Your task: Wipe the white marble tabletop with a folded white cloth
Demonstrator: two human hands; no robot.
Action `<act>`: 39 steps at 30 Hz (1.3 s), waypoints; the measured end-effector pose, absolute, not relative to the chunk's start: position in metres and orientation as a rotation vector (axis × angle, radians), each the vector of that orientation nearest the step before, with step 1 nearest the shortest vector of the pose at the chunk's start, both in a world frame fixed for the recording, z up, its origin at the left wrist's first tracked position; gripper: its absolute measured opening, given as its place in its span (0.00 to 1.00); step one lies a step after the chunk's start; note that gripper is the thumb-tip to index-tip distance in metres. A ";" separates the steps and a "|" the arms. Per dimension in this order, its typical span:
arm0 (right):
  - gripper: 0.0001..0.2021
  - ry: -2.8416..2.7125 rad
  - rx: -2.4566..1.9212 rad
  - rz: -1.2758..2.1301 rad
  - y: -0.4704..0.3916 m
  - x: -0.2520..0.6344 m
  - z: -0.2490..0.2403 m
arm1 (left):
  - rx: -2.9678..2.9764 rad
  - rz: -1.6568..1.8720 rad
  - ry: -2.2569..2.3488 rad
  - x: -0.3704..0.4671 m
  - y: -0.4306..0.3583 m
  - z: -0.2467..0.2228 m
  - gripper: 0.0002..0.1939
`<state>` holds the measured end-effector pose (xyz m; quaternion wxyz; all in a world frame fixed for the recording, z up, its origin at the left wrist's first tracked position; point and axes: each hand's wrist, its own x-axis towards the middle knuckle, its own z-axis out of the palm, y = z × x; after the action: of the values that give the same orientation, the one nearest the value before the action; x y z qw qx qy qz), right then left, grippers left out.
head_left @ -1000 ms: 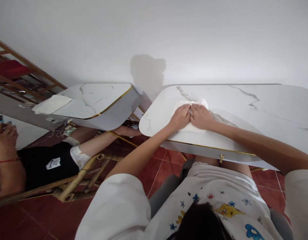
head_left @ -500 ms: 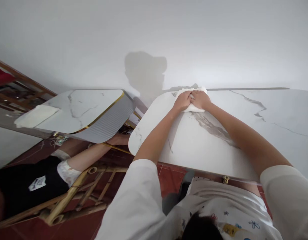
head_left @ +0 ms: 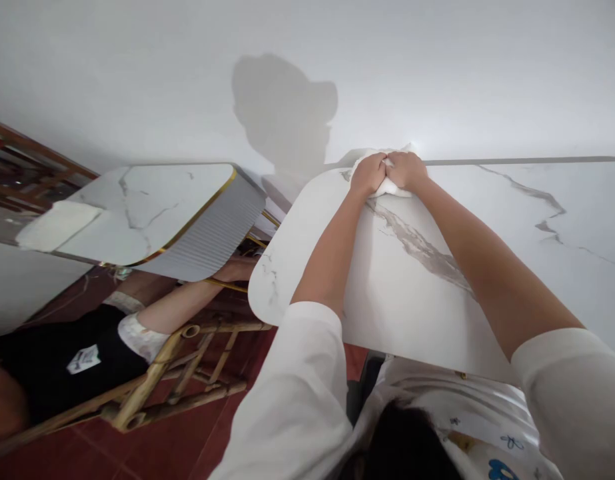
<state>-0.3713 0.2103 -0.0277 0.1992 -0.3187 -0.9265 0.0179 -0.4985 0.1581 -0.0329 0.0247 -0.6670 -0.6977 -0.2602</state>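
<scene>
A bunched white cloth [head_left: 391, 189] lies at the far edge of a white marble-patterned tabletop [head_left: 307, 253], up against the wall. My left hand [head_left: 368, 175] grips the cloth's left part and presses it down. Close beside it, my right hand [head_left: 407, 171] is closed over the right part, and the two hands touch at the fingers. Both arms stretch straight out across the tabletop. The fingertips are partly hidden in the cloth's folds.
To the left stands another marble-patterned piece [head_left: 172, 200] with gold trim and a ribbed grey side; a folded white cloth [head_left: 60, 225] lies on it. Another person's arm [head_left: 187, 305] reaches under it, above a bamboo chair [head_left: 162, 377]. The wall [head_left: 462, 80] borders the tabletop's back edge.
My hands and the cloth have moved slightly farther toward the wall. My view has shifted, and the head shadow on the wall is higher and larger. My grip stays the same.
</scene>
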 end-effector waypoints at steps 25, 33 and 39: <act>0.29 -2.658 -0.958 0.057 0.024 -0.297 -0.022 | -2.209 -0.714 -1.966 -0.435 -0.026 -0.026 0.22; 0.30 -2.594 -0.878 0.113 -0.055 -0.267 -0.033 | -2.200 -0.595 -1.966 -0.403 -0.111 -0.025 0.24; 0.29 -2.650 -0.824 0.144 -0.064 -0.235 -0.027 | -2.090 -0.641 -2.018 -0.367 -0.126 -0.024 0.23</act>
<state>-0.2355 -0.0644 -0.0273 0.1802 -0.2915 -0.9381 0.0508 -0.3667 -0.1262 -0.0240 0.0832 -0.7000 -0.6759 -0.2148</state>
